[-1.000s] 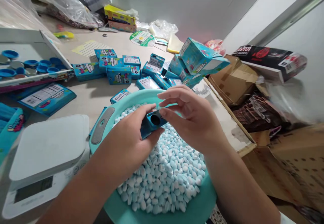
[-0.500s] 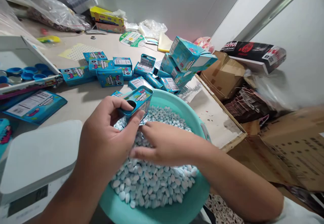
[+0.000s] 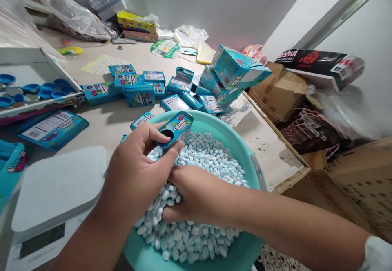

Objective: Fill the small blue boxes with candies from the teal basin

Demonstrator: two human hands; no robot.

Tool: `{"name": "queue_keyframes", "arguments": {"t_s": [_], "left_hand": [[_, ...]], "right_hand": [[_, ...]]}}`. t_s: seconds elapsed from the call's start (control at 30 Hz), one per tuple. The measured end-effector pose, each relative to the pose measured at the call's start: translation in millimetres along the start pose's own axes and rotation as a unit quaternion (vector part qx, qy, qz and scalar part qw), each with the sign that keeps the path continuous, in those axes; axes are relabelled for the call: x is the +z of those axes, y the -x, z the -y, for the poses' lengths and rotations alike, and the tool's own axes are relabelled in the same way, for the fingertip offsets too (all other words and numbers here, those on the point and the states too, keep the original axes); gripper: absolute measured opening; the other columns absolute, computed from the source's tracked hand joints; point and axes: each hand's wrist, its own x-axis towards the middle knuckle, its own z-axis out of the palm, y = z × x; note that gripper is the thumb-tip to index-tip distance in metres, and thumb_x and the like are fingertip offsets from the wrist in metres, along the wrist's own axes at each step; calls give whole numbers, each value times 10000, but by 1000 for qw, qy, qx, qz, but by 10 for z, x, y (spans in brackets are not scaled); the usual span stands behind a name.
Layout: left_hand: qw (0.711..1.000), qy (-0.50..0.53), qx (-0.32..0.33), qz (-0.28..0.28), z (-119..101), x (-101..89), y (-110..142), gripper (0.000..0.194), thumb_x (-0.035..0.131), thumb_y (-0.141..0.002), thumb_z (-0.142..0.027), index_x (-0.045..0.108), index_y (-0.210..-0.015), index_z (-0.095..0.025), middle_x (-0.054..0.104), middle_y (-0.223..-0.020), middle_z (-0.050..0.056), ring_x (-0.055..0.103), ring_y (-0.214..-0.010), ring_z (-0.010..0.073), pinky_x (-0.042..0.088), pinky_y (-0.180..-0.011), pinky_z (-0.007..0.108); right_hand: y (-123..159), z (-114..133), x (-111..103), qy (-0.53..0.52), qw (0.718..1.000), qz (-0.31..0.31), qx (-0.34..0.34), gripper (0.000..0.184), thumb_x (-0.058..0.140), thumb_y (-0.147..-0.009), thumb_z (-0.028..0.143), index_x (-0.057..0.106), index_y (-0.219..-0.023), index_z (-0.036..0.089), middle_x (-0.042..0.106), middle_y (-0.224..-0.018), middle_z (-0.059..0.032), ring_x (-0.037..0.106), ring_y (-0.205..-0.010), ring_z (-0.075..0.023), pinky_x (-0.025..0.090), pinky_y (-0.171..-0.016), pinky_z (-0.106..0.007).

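My left hand (image 3: 139,169) grips a small blue tin (image 3: 181,126) over a teal basin (image 3: 249,160). The tin is tilted, and a round dark opening shows in its top. A deep heap of pale blue and white candies (image 3: 211,152) lies in the basin. Below the tin, my right hand (image 3: 200,195) is sunk in the heap, thumb and fingers curled around a handful of candies. Its fingertips are hidden behind my left hand and among the candies.
Several blue tins (image 3: 139,95) lie behind the basin, beside stacked blue cartons (image 3: 234,68). A white scale (image 3: 61,185) stands at left, below a tray (image 3: 43,107) of blue caps. Cardboard boxes (image 3: 361,173) fill the right side.
My right hand has pushed lower and deeper into the candies, and candies now show between its thumb and fingers. My left hand still holds the tin. The view has shifted slightly.
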Motion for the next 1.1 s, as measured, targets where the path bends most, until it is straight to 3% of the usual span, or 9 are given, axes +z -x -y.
{"name": "queue_keyframes", "arguments": {"t_s": [0.13,0.2,0.27,0.33,0.43,0.63,0.77,0.93,1.1], "left_hand": [[1000,13,9,-17,-91,28,0,306,740,-820,-457,532,-826,-233,693,-1251,47,689,-1114,263,591,-937,418],[1000,-6,5,-23,-101,31,-4,304,745,-816,-456,548,-863,-230,702,-1216,65,696,-1081,264,598,-895,410],[999,-8,-18,-33,-87,26,-14,383,756,-808,-467,566,-1051,-240,711,-1158,74,715,-994,251,613,-811,389],[999,18,-33,-23,-65,18,-28,631,765,-804,-465,480,-1330,-265,696,-1207,88,721,-981,243,620,-791,374],[998,51,-12,31,-55,10,-45,886,774,-795,-439,323,-1540,-271,628,-1370,136,692,-1121,273,609,-895,385],[990,-65,22,120,-124,6,-37,567,648,-889,-423,564,-1431,-277,620,-1423,93,659,-1167,319,591,-931,438],[981,-82,56,168,-136,-3,-25,546,609,-919,-420,553,-1447,-291,658,-1371,69,654,-1156,305,556,-989,459],[979,-93,89,156,-112,5,-6,447,609,-917,-358,606,-1356,-269,695,-1271,65,676,-1054,269,569,-897,397],[980,-75,95,156,-122,16,-9,253,589,-922,-271,641,-1170,-255,712,-1054,33,658,-870,221,525,-714,322]], "right_hand": [[51,8,-123,23,999,-2,-33,357,731,-832,358,716,-1136,170,775,-1035,-113,692,-875,-255,479,-719,-303],[114,43,-208,15,999,-6,-40,216,704,-848,310,737,-1007,169,771,-925,-82,676,-793,-215,465,-681,-282],[183,80,-281,-34,998,-30,-44,108,677,-852,247,728,-919,179,735,-813,-28,635,-711,-167,449,-641,-259],[233,101,-327,-125,988,-77,-44,73,653,-863,219,718,-882,193,691,-759,9,595,-678,-136,443,-616,-242],[239,78,-347,-285,947,-144,-40,97,668,-881,284,717,-861,203,676,-768,9,566,-642,-119,451,-572,-241],[105,24,-469,-492,834,-244,-52,169,694,-837,378,661,-799,217,558,-621,47,490,-489,-98,377,-435,-231],[-3,193,-670,-487,811,-321,-51,226,627,-867,461,658,-876,237,538,-675,35,480,-505,-98,356,-428,-231],[-239,308,-669,-543,758,-337,-130,257,619,-899,495,628,-819,251,443,-654,48,419,-510,-92,311,-433,-227],[-334,204,-525,-557,767,-313,-67,220,640,-867,435,595,-791,233,460,-625,53,442,-529,-97,363,-460,-228]]}}
